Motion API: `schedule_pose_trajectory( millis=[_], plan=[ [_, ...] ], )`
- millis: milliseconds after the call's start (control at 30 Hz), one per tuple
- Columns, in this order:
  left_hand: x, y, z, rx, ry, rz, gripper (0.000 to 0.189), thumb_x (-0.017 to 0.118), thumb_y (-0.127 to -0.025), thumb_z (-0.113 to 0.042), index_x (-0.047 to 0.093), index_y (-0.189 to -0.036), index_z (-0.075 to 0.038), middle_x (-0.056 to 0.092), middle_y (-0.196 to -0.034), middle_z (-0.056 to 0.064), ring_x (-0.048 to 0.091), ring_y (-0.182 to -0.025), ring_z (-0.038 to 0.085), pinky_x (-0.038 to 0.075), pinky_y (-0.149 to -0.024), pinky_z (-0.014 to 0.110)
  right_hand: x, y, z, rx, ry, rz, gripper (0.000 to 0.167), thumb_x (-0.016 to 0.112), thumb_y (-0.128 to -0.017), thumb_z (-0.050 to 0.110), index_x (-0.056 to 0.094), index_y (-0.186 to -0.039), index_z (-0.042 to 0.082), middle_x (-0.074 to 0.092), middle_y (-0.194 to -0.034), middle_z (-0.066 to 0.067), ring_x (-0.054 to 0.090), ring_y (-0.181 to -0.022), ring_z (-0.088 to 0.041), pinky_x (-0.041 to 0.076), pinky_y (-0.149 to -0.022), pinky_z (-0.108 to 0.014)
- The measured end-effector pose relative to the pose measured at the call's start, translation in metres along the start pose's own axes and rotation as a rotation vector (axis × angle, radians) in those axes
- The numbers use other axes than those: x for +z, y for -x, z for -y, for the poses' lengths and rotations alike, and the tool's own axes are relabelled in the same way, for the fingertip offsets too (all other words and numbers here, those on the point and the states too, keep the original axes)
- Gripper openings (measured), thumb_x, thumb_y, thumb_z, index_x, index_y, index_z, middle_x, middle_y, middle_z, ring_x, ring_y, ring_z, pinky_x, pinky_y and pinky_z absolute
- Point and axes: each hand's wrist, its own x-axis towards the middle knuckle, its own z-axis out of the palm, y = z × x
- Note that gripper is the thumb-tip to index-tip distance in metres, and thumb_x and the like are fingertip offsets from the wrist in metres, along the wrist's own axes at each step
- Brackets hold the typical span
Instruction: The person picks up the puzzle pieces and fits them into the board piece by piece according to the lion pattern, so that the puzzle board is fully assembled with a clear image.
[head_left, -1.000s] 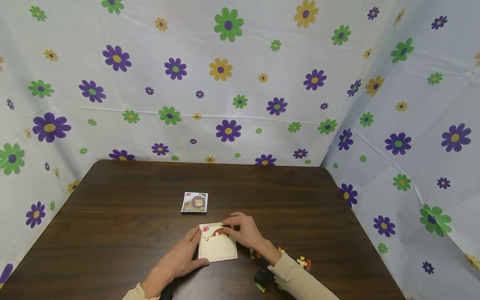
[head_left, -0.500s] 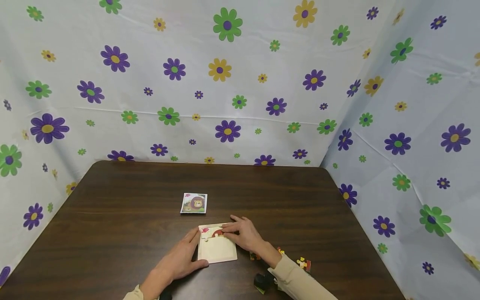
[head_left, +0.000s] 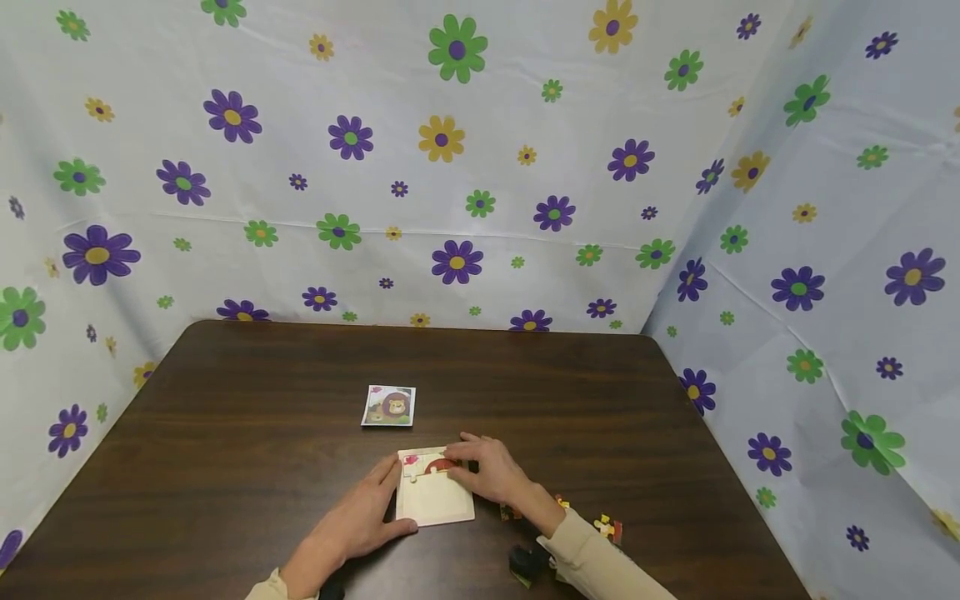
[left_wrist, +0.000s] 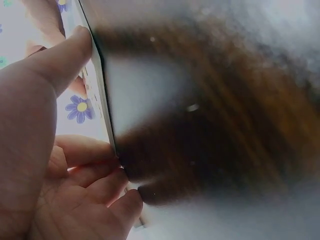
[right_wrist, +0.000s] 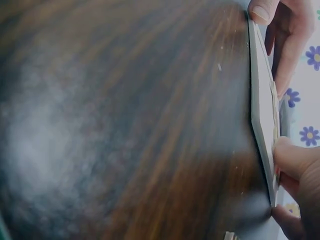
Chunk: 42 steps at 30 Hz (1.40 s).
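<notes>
A pale square puzzle tray (head_left: pixel 435 500) lies on the table, with joined pieces along its far row: a pink-flower piece (head_left: pixel 410 462) at the left and a reddish-brown mane piece (head_left: pixel 438 466) beside it. My left hand (head_left: pixel 360 512) steadies the tray, fingers straight along its left side and thumb at the near left corner. At the far right corner my right hand (head_left: pixel 491 468) pinches a puzzle piece between thumb and fingers, mostly hidden beneath them. The right wrist view shows the right thumb (right_wrist: pixel 292 157) close over the tray's edge (right_wrist: pixel 259 95).
Beyond the tray lies a small card (head_left: pixel 388 406) picturing a lion. Loose puzzle pieces (head_left: pixel 607 527) are scattered to the right, partly hidden by the right forearm. A flowered cloth (head_left: pixel 480 167) hangs behind the dark wooden table (head_left: pixel 247 433).
The right hand's fingers have shifted slightly at the far right corner, and more of the mane piece shows. The left hand and tray have stayed in place.
</notes>
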Motion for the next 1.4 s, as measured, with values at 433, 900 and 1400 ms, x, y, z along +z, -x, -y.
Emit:
schedule_pose_trajectory(
  millis=[433, 900, 1400],
  plan=[
    [-0.001, -0.002, -0.002, -0.039, 0.014, 0.029, 0.091, 0.079, -0.078, -0.038, 0.037, -0.140, 0.013, 0.034, -0.146, 0.029, 0.039, -0.131, 0.040, 0.038, -0.103, 0.049, -0.005, -0.002, -0.002, 0.017, 0.066, 0.051, 0.038, 0.070, -0.088, 0.026, 0.067, -0.123, 0.009, 0.064, -0.125, -0.004, 0.053, -0.123, -0.028, 0.043, -0.099, -0.049],
    [-0.001, -0.003, -0.001, -0.027, 0.007, 0.014, 0.091, 0.079, -0.077, -0.039, 0.037, -0.139, 0.013, 0.035, -0.145, 0.029, 0.040, -0.131, 0.040, 0.038, -0.103, 0.049, -0.010, -0.001, -0.001, 0.082, 0.045, 0.097, 0.045, 0.072, -0.086, 0.032, 0.067, -0.122, 0.006, 0.061, -0.129, -0.007, 0.049, -0.128, -0.026, 0.042, -0.102, -0.044],
    [-0.003, -0.001, -0.002, -0.004, -0.007, -0.003, 0.090, 0.080, -0.076, -0.038, 0.040, -0.137, 0.014, 0.038, -0.143, 0.030, 0.042, -0.129, 0.040, 0.039, -0.102, 0.049, -0.001, -0.002, 0.000, 0.071, 0.002, 0.008, 0.020, 0.072, -0.086, 0.015, 0.076, -0.105, 0.010, 0.071, -0.110, 0.000, 0.051, -0.126, -0.029, 0.034, -0.102, -0.060]
  ],
)
